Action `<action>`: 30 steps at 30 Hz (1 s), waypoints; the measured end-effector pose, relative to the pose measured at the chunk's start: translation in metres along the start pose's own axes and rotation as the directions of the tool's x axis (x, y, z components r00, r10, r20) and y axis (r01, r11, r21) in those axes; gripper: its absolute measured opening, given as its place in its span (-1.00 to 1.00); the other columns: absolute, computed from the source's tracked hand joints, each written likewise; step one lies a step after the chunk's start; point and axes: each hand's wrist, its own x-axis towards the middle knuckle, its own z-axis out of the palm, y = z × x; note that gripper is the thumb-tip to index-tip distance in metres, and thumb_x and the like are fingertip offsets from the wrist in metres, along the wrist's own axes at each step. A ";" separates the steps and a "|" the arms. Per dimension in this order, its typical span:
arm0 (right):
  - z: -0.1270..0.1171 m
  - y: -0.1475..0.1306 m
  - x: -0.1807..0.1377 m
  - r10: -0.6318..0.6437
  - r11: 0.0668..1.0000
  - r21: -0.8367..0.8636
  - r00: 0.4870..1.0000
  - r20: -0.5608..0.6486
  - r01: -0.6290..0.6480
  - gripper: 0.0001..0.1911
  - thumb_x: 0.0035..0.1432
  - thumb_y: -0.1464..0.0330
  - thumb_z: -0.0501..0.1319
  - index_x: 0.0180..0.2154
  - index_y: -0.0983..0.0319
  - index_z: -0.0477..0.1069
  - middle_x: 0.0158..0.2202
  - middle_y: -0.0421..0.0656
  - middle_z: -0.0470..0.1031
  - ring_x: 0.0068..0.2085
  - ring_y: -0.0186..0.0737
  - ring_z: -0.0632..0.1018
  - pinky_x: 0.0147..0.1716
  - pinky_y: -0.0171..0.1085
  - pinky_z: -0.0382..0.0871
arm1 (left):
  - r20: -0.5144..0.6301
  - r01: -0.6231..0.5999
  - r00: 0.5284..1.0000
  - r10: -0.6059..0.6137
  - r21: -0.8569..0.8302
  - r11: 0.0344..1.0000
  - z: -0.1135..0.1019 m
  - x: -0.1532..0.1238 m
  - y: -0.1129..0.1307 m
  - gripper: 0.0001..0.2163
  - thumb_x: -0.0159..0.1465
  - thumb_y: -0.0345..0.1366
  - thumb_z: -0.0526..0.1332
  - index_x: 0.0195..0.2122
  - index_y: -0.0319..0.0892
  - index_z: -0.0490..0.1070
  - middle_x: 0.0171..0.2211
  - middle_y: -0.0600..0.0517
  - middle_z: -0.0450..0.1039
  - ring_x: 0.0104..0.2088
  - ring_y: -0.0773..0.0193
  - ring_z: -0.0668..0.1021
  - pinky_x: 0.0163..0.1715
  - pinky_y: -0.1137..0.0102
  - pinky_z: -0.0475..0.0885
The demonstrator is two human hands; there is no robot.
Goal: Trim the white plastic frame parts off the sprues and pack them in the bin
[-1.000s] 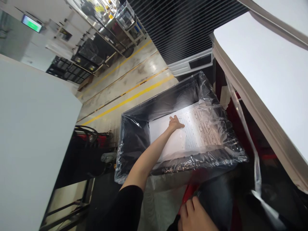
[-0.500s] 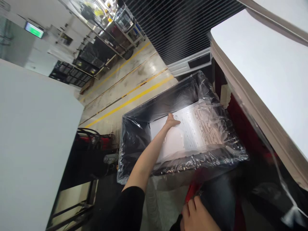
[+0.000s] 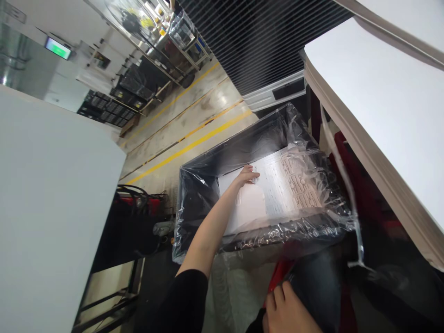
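Note:
Inside a black bin [image 3: 197, 203] lined with clear plastic, my left hand [image 3: 247, 175] rests on the white sheets [image 3: 272, 185], its thumb apart from its fingers. Some fingertips are hard to make out. Brownish cut-out shapes [image 3: 300, 180] lie at the right end of the bin, partly under the clear plastic liner [image 3: 274, 233]. My right hand [image 3: 289, 307] is low in the view, beside something red [image 3: 277, 275] and a dark surface [image 3: 317, 286]. Its fingers are curled and their tips hidden, so what they hold cannot be seen.
A tall stack of white sheets [image 3: 378, 92] borders the right side. A large pale panel [image 3: 52, 208] fills the left. Behind the bin are a dark ribbed panel [image 3: 263, 41] and a floor with yellow lines [image 3: 194, 138]. A pale strap [image 3: 342, 166] hangs beside the stack.
My left hand stays on the sheets, its fingers looking slightly more bent. The pale strap by the stack has swung left. My right hand has hardly moved, and the view has shifted slightly.

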 end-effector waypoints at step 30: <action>-0.015 0.000 0.002 0.010 0.995 0.093 0.995 0.098 -0.019 -0.76 0.41 0.41 0.26 -0.02 0.34 0.68 -0.21 0.14 0.66 -0.18 0.04 0.62 -0.15 -0.07 0.46 | 0.005 0.013 1.000 -0.013 -0.074 0.997 0.015 -0.005 0.013 -0.59 0.43 -0.15 0.30 0.23 -0.20 0.39 0.14 -0.13 0.46 0.02 0.15 0.59 -0.01 0.16 0.63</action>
